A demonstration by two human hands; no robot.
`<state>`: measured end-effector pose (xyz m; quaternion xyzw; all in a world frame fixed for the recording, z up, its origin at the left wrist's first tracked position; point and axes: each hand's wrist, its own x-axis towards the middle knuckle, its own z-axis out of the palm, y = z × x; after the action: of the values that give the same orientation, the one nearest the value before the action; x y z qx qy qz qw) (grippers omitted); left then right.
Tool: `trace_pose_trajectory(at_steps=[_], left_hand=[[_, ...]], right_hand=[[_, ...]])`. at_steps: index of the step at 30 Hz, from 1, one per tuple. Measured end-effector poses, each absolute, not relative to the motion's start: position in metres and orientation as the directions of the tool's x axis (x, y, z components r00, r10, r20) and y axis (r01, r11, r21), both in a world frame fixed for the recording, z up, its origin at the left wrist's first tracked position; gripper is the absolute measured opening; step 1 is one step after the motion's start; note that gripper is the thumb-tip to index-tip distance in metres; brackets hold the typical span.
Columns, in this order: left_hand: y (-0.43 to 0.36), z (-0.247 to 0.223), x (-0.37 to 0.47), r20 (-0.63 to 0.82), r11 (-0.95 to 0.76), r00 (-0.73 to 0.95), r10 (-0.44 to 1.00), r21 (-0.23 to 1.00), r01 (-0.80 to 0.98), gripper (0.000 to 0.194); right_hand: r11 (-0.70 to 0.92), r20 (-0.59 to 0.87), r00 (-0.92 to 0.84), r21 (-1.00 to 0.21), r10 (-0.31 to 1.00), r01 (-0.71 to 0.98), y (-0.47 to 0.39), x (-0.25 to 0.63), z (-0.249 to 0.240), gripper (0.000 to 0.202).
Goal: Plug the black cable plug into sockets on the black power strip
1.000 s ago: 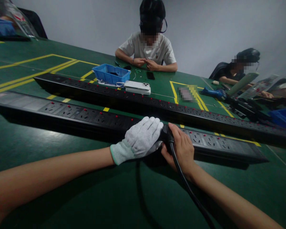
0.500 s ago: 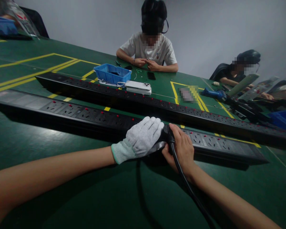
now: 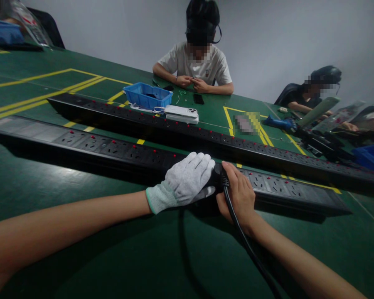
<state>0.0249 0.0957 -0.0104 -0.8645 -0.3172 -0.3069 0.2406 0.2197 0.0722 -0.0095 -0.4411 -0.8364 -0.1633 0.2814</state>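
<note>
While the bare right hand (image 3: 238, 195) is wrapped around a black plug (image 3: 217, 176), the gloved left hand (image 3: 188, 178) lies straight-fingered over the near power strip (image 3: 127, 150).
The left palm is hidden, so whether it grips cannot be told. The plug sits between the hands at the strip, held by the right, close beside the left; the strip's long axis runs crosswise, slanting nearer toward the right. The cable (image 3: 246, 249) trails toward the person; beyond lies the far power strip (image 3: 174, 131), roughly parallel.
</note>
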Motion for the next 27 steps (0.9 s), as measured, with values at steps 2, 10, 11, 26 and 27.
trace_pose_trajectory(at_steps=[2,10,11,26,27], left_hand=[[0.0958,-0.011,0.0249,0.685,-0.687,0.604,0.406,-0.207,0.697,0.056],[0.0956,-0.0115,0.0252,0.712,-0.699,0.58,0.397,-0.175,0.693,0.052],[0.0955,-0.0116,0.0251,0.717,-0.698,0.579,0.389,-0.181,0.693,0.052],[0.0957,-0.0129,0.0244,0.691,-0.703,0.593,0.412,-0.173,0.69,0.054],[0.0956,-0.0126,0.0244,0.685,-0.702,0.597,0.417,-0.174,0.69,0.055]], right_hand=[[0.552,0.62,-0.451,0.035,0.642,0.833,0.0719,0.2189,-0.0096,0.07],[0.548,0.652,-0.439,0.044,0.618,0.835,0.0715,0.2141,-0.0059,0.068],[0.548,0.653,-0.44,0.046,0.616,0.835,0.0715,0.2139,-0.0057,0.067],[0.558,0.639,-0.451,0.042,0.622,0.829,0.0714,0.2158,-0.0064,0.064],[0.557,0.637,-0.452,0.042,0.624,0.829,0.0715,0.216,-0.0067,0.063]])
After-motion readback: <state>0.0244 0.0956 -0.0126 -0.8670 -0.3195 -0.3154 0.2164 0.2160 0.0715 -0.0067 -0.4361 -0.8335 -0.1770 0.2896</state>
